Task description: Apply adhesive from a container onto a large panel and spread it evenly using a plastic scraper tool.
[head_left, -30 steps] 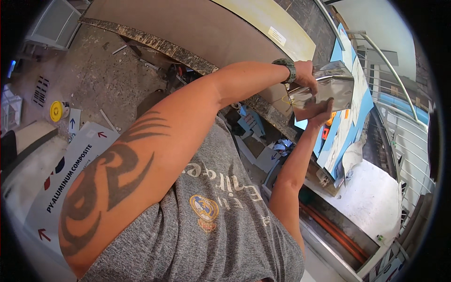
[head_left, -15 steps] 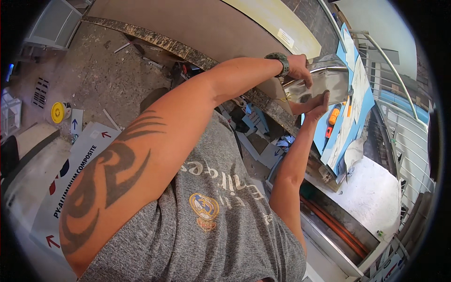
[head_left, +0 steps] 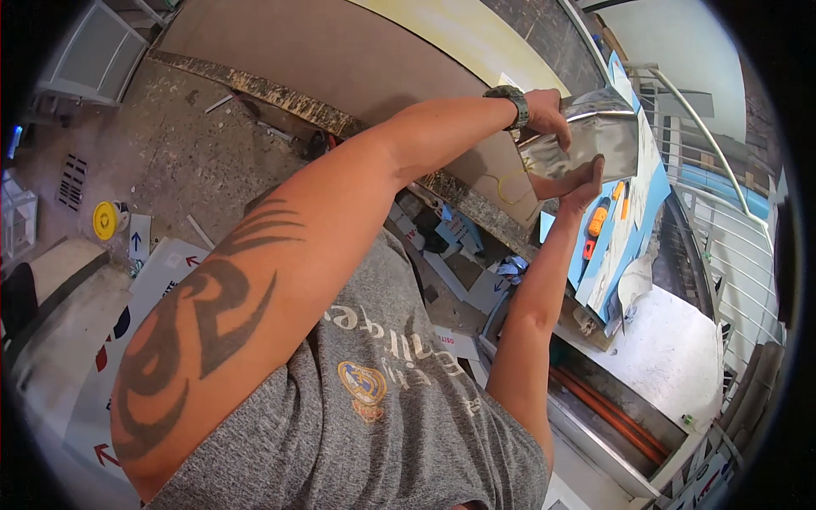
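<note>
Two hands on one piece: your left hand [head_left: 546, 117] and right hand [head_left: 582, 189] both have hold of a shiny bent metal sheet [head_left: 616, 144], kept here as the landmark. It lies in your grasp at arm's length, upper right of view, over the right end of the bench.

Left hand: grasping the sheet's left side, fingers curled onto its face; dark watch [head_left: 516, 108] on that wrist. Right hand: gripping the sheet's near edge, one digit against the mirror-like face. Cannot tell how the fingers hidden behind sit.

Surroundings, all taken from the sheet:
- Just nearer you, an orange tool [head_left: 599, 221], a small red piece by its lower end; both rest on a blue-and-white sheet [head_left: 659, 183] which runs past the landmark's right side.
- Left: brown board [head_left: 255, 42] with a rough speckled edge [head_left: 263, 91]. Yellowish board [head_left: 450, 30] beyond it, up and left.
- Lower left, at the bench's near edge: thin yellow loop [head_left: 507, 189].
- Well apart, far left on the floor: yellow-lidded bucket [head_left: 104, 219].
- Nearer you and right: white panel [head_left: 671, 357]; below that, orange-brown pipes [head_left: 608, 414].
</note>
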A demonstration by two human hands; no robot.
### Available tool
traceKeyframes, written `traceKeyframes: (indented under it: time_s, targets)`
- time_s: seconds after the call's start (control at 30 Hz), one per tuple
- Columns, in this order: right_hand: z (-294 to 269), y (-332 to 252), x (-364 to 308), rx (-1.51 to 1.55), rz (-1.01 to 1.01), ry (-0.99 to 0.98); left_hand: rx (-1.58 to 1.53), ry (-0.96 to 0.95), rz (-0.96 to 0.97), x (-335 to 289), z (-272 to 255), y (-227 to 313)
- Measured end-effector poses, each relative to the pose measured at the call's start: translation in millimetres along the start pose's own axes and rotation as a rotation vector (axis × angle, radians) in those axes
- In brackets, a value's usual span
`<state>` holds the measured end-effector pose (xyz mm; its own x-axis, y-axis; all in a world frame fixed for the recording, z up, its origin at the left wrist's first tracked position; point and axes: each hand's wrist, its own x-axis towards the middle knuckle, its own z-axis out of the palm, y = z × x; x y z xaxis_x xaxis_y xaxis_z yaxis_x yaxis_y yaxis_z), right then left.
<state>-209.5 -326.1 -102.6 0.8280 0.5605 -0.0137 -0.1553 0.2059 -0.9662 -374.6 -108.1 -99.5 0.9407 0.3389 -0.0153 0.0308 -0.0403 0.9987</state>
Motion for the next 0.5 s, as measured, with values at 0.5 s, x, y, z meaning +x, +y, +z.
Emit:
traceKeyframes:
  time_s: [0.5]
  targets:
    - [13,5,110,-0.001,0.009,0.109,-0.035,0.082,-0.009,100,-15,-8]
